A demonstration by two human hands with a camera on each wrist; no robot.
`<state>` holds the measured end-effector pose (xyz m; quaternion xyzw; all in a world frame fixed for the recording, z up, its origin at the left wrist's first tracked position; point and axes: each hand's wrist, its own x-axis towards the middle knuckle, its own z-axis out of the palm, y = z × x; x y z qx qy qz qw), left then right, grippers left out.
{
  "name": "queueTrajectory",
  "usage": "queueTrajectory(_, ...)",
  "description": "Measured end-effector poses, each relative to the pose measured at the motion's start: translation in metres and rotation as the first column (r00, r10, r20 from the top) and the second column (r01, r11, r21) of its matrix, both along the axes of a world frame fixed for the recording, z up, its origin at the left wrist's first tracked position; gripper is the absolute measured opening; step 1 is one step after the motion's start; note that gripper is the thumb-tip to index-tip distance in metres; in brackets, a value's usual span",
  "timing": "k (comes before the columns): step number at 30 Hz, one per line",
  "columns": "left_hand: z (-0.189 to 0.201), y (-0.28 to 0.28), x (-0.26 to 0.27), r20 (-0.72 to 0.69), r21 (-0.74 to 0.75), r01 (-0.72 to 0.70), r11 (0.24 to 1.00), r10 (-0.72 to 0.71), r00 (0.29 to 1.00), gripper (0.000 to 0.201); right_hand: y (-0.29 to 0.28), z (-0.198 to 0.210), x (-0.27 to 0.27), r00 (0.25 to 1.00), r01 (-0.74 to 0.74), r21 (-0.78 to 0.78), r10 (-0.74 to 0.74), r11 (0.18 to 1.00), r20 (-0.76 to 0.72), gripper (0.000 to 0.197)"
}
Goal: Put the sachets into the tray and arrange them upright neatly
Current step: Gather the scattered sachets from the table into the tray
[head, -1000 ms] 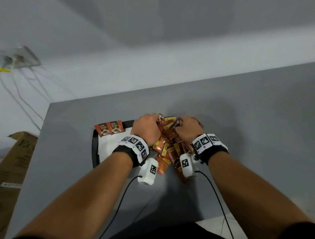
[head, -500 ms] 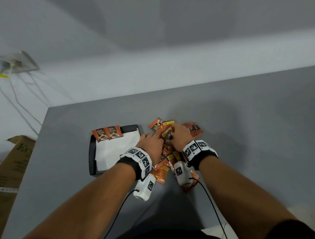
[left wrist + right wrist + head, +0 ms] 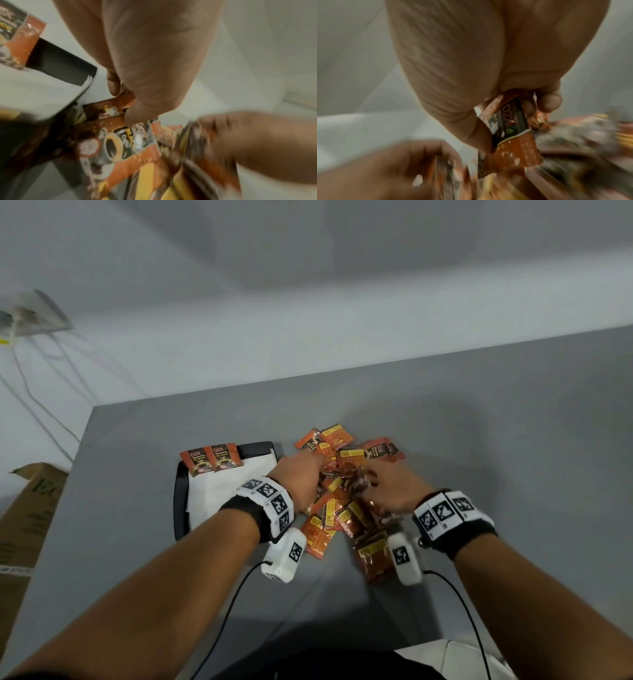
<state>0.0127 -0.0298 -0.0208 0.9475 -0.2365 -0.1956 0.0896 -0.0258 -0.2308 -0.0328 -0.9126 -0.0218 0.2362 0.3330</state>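
A heap of orange-brown coffee sachets (image 3: pixel 346 508) lies on the grey table just right of a black tray (image 3: pixel 180 501) lined with white paper. Two sachets (image 3: pixel 211 459) stand upright against the tray's far rim. My left hand (image 3: pixel 301 477) is in the heap near the tray's right edge; in the left wrist view its thumb and fingers pinch an orange sachet (image 3: pixel 120 102). My right hand (image 3: pixel 387 484) is on the heap's right side, and in the right wrist view it pinches a D2X sachet (image 3: pixel 510 121) between thumb and fingers.
The grey table (image 3: pixel 496 440) ends at a white wall behind. A cardboard box (image 3: pixel 24 525) stands off the table's left edge, with a wall socket and cables (image 3: pixel 30 316) above it. Wrist camera cables trail toward my body.
Both hands drew back toward me and then spread apart in the heap, the right hand going right. Sachets at the far end of the heap now lie uncovered.
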Motion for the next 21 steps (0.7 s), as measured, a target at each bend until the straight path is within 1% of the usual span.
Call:
queueTrajectory(2,0.009,0.003,0.006,-0.02,-0.067,-0.024,0.997,0.023,1.0,0.032,-0.003,-0.011,-0.011,0.999,-0.044,-0.02,0.044,0.999,0.0,0.022)
queueTrajectory(3,0.012,0.004,0.008,-0.024,-0.098,-0.046,0.994,0.043,0.999,0.026,-0.006,-0.013,-0.015,0.999,-0.04,-0.024,0.04,0.999,0.009,0.022)
queueTrajectory(5,0.019,0.003,0.008,-0.021,-0.151,-0.079,0.985,0.076,0.997,0.021,-0.017,-0.012,-0.021,1.0,0.005,-0.022,-0.004,1.0,0.03,0.014)
queueTrajectory(8,0.019,-0.005,0.0,-0.088,-0.179,-0.066,0.982,0.051,0.995,0.024,-0.039,-0.01,-0.021,0.991,0.111,0.01,-0.111,0.994,0.072,0.006)
queueTrajectory(10,0.012,-0.014,-0.004,-0.142,-0.146,-0.052,0.988,0.031,0.989,0.032,-0.049,-0.007,-0.018,0.981,0.176,0.09,-0.182,0.98,0.064,0.009)
queueTrajectory(12,0.006,-0.023,-0.007,-0.157,-0.094,-0.03,0.995,0.015,0.988,0.038,-0.05,-0.006,-0.013,0.976,0.208,0.108,-0.213,0.972,0.036,0.01)
queueTrajectory(13,0.004,-0.027,-0.007,-0.154,-0.057,-0.01,0.998,0.001,0.988,0.04,-0.049,-0.008,-0.01,0.976,0.214,0.059,-0.216,0.975,0.026,0.012)
queueTrajectory(15,0.0,-0.034,-0.01,-0.154,0.018,0.031,0.999,-0.028,0.988,0.038,-0.043,-0.016,-0.006,0.983,0.181,-0.068,-0.18,0.981,0.024,0.014)
queueTrajectory(18,-0.009,-0.038,-0.017,-0.134,0.102,0.088,0.991,-0.074,0.988,0.026,-0.034,-0.034,-0.003,0.987,0.162,-0.192,-0.158,0.968,0.036,0.011)
queueTrajectory(19,-0.013,-0.037,-0.02,-0.126,0.12,0.097,0.988,-0.082,0.989,0.024,-0.032,-0.041,-0.002,0.984,0.179,-0.212,-0.171,0.961,0.056,0.02)
queueTrajectory(21,-0.022,-0.037,-0.024,-0.106,0.131,0.105,0.986,-0.091,0.99,0.03,-0.029,-0.05,-0.002,0.97,0.244,-0.27,-0.235,0.932,0.066,0.053)
